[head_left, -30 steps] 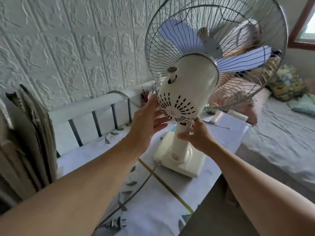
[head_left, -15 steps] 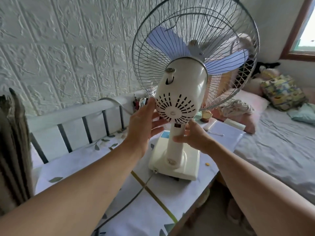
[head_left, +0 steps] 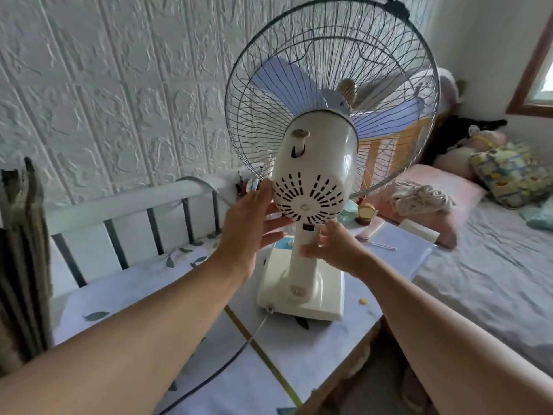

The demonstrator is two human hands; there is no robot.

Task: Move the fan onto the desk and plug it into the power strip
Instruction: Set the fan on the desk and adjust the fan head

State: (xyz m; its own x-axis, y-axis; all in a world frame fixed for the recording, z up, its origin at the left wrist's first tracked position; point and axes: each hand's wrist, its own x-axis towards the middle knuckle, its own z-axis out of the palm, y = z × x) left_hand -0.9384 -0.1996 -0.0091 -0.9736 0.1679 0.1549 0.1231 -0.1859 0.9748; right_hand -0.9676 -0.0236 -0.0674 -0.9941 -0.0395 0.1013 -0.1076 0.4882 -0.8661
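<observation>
The cream desk fan with a wire cage and pale blue blades stands upright, its square base resting on the desk, which has a white leaf-print cover. My left hand cups the left underside of the motor housing, thumb on its side. My right hand pinches the fan's neck just below the housing. The fan's cord runs from the base's near corner towards me across the desk; its plug is out of frame. No power strip is in view.
A white railing lines the desk's back against the textured wall. Behind the fan are pens, a small jar and a white pad. A bed with pillows lies right. Cardboard leans at left.
The view has pulled back and up, showing the fan's whole cage. The base now sits flat on the desk, further right. The plug has dropped out of the frame. Both hands stay on the fan.
</observation>
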